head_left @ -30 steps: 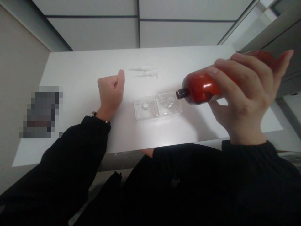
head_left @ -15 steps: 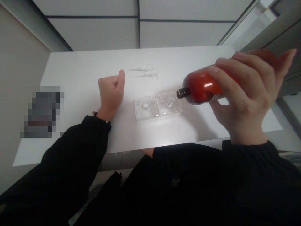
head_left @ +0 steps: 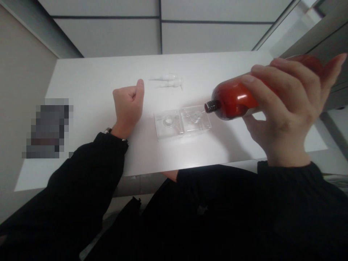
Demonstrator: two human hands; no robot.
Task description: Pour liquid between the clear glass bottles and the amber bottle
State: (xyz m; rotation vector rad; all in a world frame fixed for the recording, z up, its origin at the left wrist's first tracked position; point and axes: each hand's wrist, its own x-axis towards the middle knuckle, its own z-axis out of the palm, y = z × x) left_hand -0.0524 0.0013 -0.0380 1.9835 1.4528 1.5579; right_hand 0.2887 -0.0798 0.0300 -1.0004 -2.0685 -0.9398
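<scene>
My right hand is closed around an amber bottle, tilted with its uncapped threaded neck pointing down and left. The mouth is at the right edge of a clear plastic tray with two compartments. A thin clear line shows by the mouth; I cannot tell whether it is liquid. The left compartment has a round ring shape, the right one a clear curved shape. Left of the tray, my left hand is a fist with the thumb on top. Whatever it may hold is hidden.
Two slim translucent pieces, like pump heads, lie behind the tray on the white table. A blurred-out dark item is at the far left. Pale panels stand along the table's back edge.
Both hands and the bottle hold nearly the same pose. The whole view has shifted very slightly.
</scene>
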